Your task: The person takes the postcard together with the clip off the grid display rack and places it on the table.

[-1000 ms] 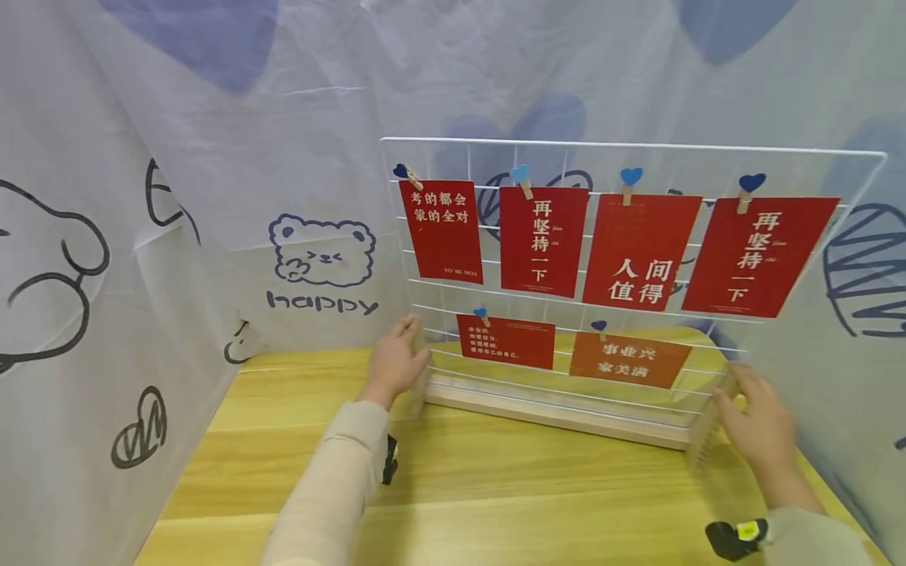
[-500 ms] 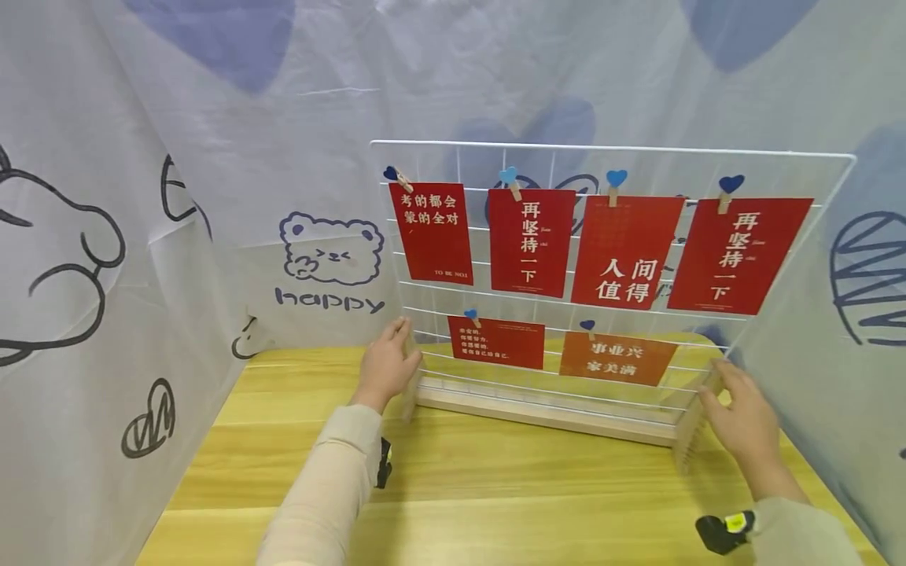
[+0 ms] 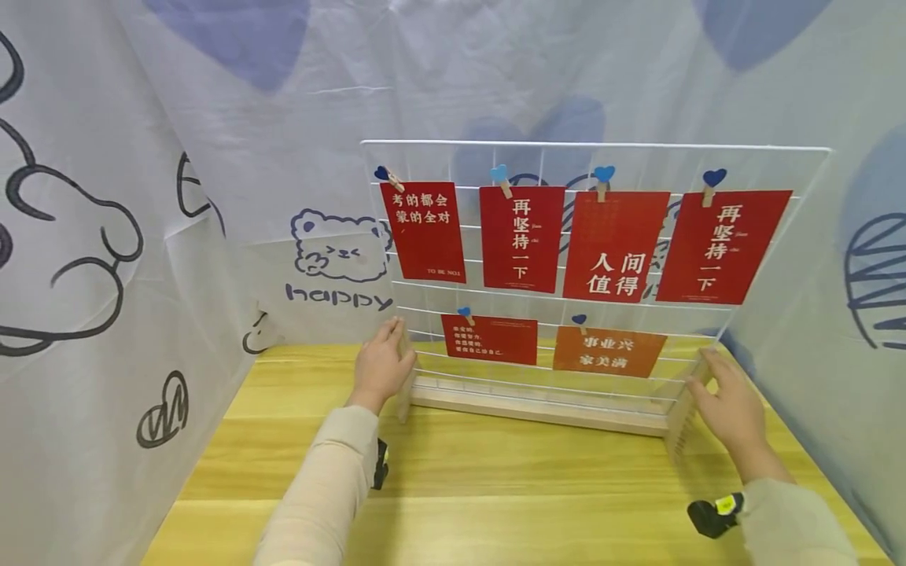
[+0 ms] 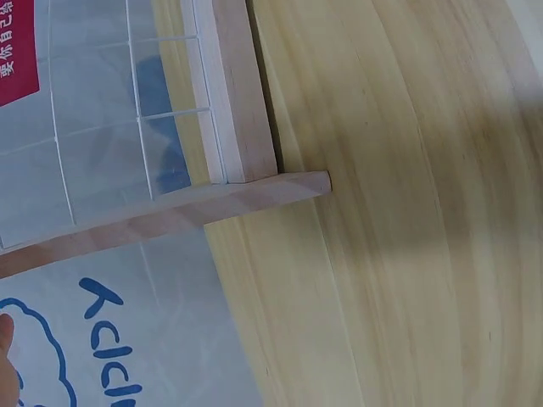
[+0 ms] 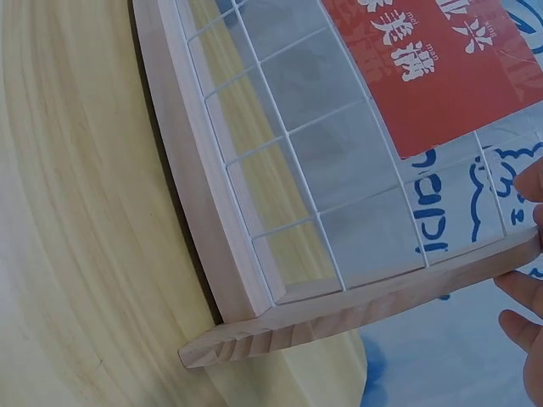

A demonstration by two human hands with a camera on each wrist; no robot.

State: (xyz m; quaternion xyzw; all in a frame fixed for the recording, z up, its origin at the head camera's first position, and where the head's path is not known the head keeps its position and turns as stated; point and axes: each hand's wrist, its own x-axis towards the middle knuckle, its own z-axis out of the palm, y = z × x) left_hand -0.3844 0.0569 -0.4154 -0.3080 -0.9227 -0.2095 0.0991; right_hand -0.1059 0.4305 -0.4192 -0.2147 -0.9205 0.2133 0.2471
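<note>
A white wire grid display rack (image 3: 538,409) stands on the table in a pale wooden frame. Several red cards (image 3: 616,245) and an orange-red card (image 3: 609,352) hang on it, with small heart-topped clothespins (image 3: 604,179) along their upper edges. My left hand (image 3: 382,363) holds the left wooden upright; the left wrist view has only a fingertip (image 4: 5,335) at its edge. At the other end my right hand (image 3: 732,409) grips the right upright (image 5: 373,301), thumb and fingers on opposite sides of the wood in the right wrist view.
The wood-grain tabletop (image 3: 495,503) runs in front of and beside the rack. Close behind hangs a printed cloth backdrop (image 3: 269,196) with bear and heart drawings, continuing down both sides. Each wrist wears a black strap device (image 3: 713,517).
Both hands have shifted the rack leftward against the backdrop. Its right end has travelled farther and swung back somewhat, and the view has turned slightly left.
</note>
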